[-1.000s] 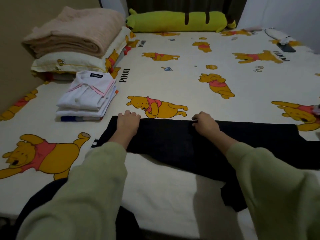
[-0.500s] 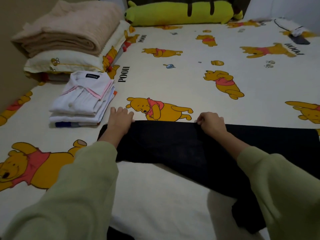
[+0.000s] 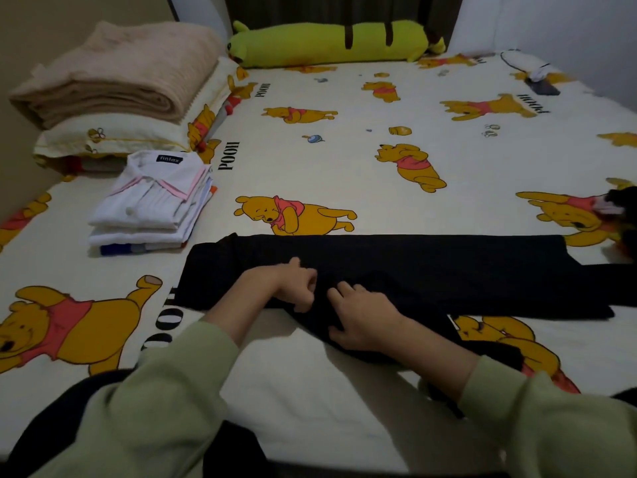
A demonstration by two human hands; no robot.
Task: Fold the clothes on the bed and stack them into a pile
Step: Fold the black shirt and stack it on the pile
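On the near half of the bed: black garment (image 3: pixel 396 270) lies spread in a long band from left to right, with one part trailing toward the near edge under the right arm
Change: half a second ago both hands sat well apart on the far edge of the black cloth; now they have drawn back together to its near middle
Far edge now: straight and flat, nobody touching it
Meaning for the task: my guess is the lengthwise fold is laid and the hands are setting up the next fold or smoothing the middle
Left hand (image 3: pixel 293 284): grip clenched, fingers curled on the cloth; whether fabric is pinched inside I cannot tell
Right hand (image 3: pixel 362 319): grip released, fingers spread and pressing flat on the garment
Garment relative to the grip: under both hands, most of it stretching away right of the right hand, a shorter end left of the left hand
Pile (image 3: pixel 151 205): folded white shirt on top, just beyond the garment's left end, far-left of the hands
Still loose: dark item (image 3: pixel 620 215) at the right edge of the bed (image 3: pixel 344 408)
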